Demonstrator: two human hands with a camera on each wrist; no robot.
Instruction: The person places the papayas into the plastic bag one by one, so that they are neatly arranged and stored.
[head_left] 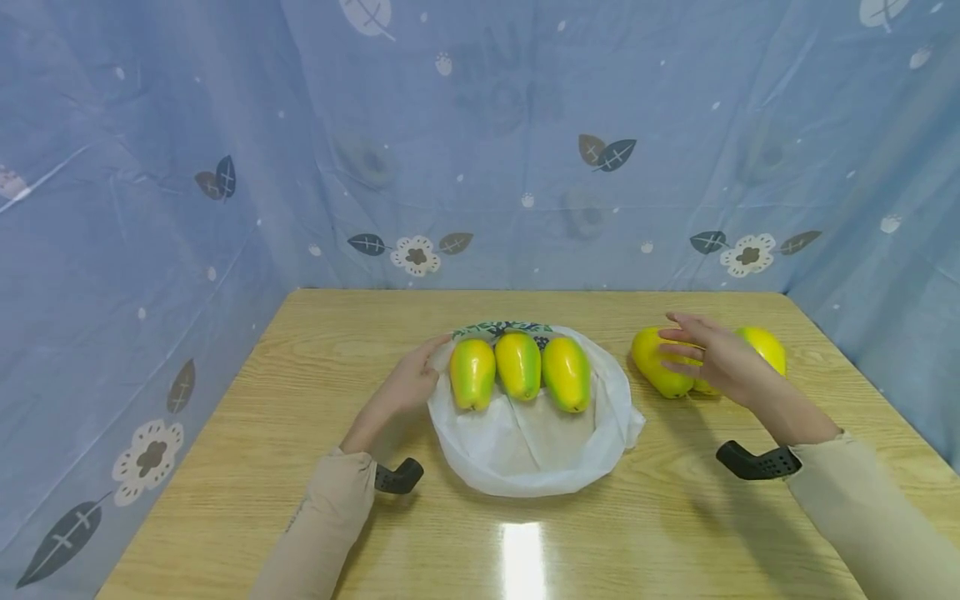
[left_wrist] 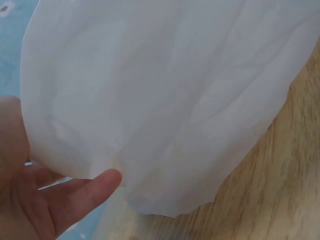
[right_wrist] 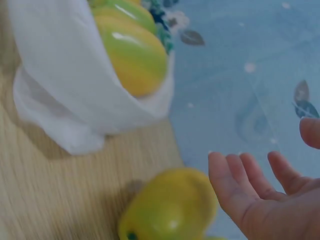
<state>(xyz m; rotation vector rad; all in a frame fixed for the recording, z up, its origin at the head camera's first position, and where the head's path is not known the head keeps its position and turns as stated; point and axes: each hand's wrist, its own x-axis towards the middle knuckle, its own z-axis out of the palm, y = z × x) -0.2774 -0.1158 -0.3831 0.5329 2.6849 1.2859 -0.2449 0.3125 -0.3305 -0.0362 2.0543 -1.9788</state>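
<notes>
A white bag (head_left: 525, 479) lies with its mouth wide, facing the person, and three glossy yellow-green fruits, mango- or papaya-like, sit in a row inside: a left one (head_left: 472, 374), a middle one (head_left: 518, 365) and a right one (head_left: 567, 374). My left hand (head_left: 408, 375) holds the bag's left rim; in the left wrist view a finger (left_wrist: 92, 197) presses against the plastic. With fingers spread and slightly bent, my right hand (head_left: 723, 358) hovers over more such fruit at the right and grips nothing. One of these fruits (head_left: 660, 362) shows left of it, another (head_left: 761, 343) behind it.
Everything lies on a wooden table (head_left: 337, 333). Blue patterned cloth (head_left: 480, 167) hangs along the back and both sides. A gathered end of the bag (right_wrist: 75, 135) sticks out on its right. Dark straps show at both wrists.
</notes>
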